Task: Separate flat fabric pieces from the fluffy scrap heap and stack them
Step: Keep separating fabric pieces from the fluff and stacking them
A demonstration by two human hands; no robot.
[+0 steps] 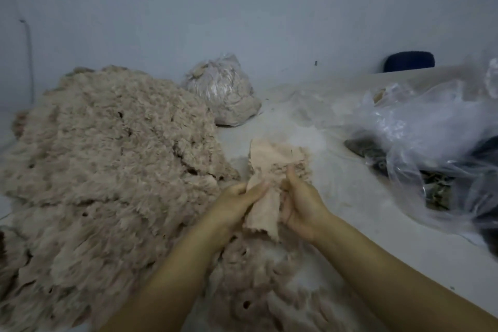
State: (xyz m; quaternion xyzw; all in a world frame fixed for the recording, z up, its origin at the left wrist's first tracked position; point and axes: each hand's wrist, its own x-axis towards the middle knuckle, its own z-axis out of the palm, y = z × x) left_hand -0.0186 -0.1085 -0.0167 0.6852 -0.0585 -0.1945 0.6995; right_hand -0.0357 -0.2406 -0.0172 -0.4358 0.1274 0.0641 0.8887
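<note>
Both grips pinch one flat pink piece (pixel 265 170): left hand (pixel 237 201) has thumb and fingers closed on its left edge, right hand (pixel 299 203) curls round the right edge, thumb on top, piece held up just above the surface (pixel 377 250) between the two hands. Big fluffy heap (pixel 107 170) fills the left side, more fluff (pixel 269 277) lies under the forearms. Crumpled clear plastic (pixel 431 137) with dark stuff inside sits at right, well apart from the heap. Tied bag (pixel 223 91) of similar scrap stands behind the heap near the wall. Step looks like pulling a flat piece free and shaking or peeling fluff off it; some fluff clings to its upper right part. No stack visible that I can tell. Next move probably calls for stripping the clinging fluff, flattening the piece, then laying it on bare surface right of the heap to start or add to a stack.
</note>
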